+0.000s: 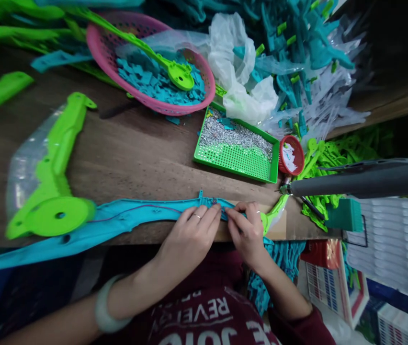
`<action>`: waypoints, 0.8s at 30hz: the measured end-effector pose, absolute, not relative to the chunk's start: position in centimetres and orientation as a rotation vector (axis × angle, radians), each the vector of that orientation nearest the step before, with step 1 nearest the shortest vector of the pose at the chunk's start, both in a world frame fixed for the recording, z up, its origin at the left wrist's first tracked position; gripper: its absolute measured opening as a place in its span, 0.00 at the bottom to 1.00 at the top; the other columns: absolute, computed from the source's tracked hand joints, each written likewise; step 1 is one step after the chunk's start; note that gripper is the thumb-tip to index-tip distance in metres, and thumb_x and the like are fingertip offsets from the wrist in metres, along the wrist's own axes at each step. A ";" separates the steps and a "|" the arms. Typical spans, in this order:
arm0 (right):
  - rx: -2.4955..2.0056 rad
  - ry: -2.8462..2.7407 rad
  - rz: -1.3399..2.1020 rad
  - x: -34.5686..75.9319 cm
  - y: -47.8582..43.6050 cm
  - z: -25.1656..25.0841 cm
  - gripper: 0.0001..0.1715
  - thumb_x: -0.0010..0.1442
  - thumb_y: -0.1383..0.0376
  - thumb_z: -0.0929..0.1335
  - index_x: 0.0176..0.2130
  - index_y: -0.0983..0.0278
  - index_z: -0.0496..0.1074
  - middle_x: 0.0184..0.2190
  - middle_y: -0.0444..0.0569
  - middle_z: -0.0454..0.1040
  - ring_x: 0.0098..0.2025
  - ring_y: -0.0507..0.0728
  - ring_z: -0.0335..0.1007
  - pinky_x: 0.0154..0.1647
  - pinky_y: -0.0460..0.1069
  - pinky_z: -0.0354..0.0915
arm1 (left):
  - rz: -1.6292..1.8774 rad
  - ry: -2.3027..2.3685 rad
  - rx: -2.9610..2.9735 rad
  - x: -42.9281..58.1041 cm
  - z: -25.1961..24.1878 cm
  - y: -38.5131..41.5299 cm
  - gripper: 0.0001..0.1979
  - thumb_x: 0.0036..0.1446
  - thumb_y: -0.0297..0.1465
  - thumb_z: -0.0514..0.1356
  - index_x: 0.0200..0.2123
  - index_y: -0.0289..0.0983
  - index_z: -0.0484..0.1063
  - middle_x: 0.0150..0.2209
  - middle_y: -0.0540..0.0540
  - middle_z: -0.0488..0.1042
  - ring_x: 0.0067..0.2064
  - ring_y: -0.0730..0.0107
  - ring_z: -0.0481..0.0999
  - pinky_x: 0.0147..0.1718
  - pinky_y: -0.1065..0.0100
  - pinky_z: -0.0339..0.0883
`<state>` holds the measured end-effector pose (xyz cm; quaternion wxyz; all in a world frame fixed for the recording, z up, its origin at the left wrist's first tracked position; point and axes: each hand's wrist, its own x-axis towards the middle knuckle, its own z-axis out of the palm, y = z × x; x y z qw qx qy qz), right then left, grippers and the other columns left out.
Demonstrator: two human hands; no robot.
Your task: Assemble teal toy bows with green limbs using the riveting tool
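Brown counter [146,158], one. Blue plastic shell [118,223], one, along the near edge, open-faced: part-built, I judge, closing not yet done. Left grip [191,232] and right grip [247,232], fingertips on the shell's right-hand stretch; whether closed on anything, I cannot tell. Purple wire [142,206], laid lengthwise inside.

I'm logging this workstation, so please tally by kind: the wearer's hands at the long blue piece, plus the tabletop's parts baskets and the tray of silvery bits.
Hands at the long blue piece: 2 (left hand, right hand)
Baskets: 2 (pink basket, red basket)
Trays: 1 (green tray)
Total: 5
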<state>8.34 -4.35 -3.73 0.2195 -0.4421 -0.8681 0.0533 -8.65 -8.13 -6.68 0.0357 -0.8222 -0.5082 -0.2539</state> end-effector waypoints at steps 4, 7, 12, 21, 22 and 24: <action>-1.222 -2.395 0.161 8.3 -4.3 -3.7 0.13 0.67 0.74 0.64 0.45 0.62 0.76 0.36 0.50 0.71 0.38 0.56 0.66 0.38 0.52 0.68 | -0.803 -1.565 -2.531 -8.7 -6.6 -8.1 0.19 0.63 0.19 0.51 0.51 0.25 0.78 0.49 0.37 0.81 0.43 0.55 0.76 0.42 0.57 0.72; -1.218 -2.404 0.172 8.2 -4.3 -3.5 0.12 0.67 0.75 0.65 0.45 0.63 0.76 0.36 0.50 0.70 0.38 0.56 0.65 0.38 0.51 0.68 | -0.789 -1.567 -2.540 -8.7 -6.6 -8.1 0.19 0.62 0.19 0.51 0.51 0.24 0.77 0.49 0.36 0.81 0.43 0.54 0.76 0.42 0.56 0.71; -1.245 -2.415 0.227 8.2 -4.1 -3.5 0.11 0.67 0.73 0.65 0.43 0.63 0.76 0.35 0.50 0.69 0.38 0.56 0.64 0.37 0.52 0.66 | -0.792 -1.564 -2.545 -8.7 -6.6 -8.2 0.19 0.63 0.19 0.51 0.51 0.24 0.77 0.49 0.37 0.81 0.42 0.54 0.76 0.41 0.57 0.71; -1.370 -2.457 0.433 7.9 -3.6 -2.8 0.12 0.69 0.71 0.63 0.41 0.63 0.76 0.37 0.51 0.69 0.41 0.58 0.64 0.41 0.53 0.65 | -0.747 -1.573 -2.554 -8.8 -6.3 -8.0 0.19 0.62 0.18 0.51 0.51 0.25 0.77 0.49 0.37 0.81 0.44 0.54 0.76 0.42 0.57 0.69; -1.377 -2.496 0.433 7.8 -3.4 -2.6 0.13 0.69 0.71 0.62 0.41 0.64 0.76 0.37 0.51 0.69 0.41 0.58 0.63 0.42 0.54 0.65 | -0.735 -1.572 -2.561 -8.8 -6.2 -7.9 0.19 0.62 0.19 0.51 0.50 0.26 0.77 0.48 0.37 0.81 0.44 0.54 0.76 0.42 0.57 0.69; -1.371 -2.582 0.436 7.9 -3.0 -2.3 0.14 0.69 0.71 0.62 0.40 0.64 0.77 0.38 0.53 0.70 0.42 0.59 0.63 0.42 0.54 0.65 | -0.721 -1.571 -2.577 -8.8 -6.1 -7.8 0.18 0.63 0.20 0.51 0.50 0.26 0.77 0.47 0.37 0.81 0.44 0.54 0.76 0.41 0.57 0.68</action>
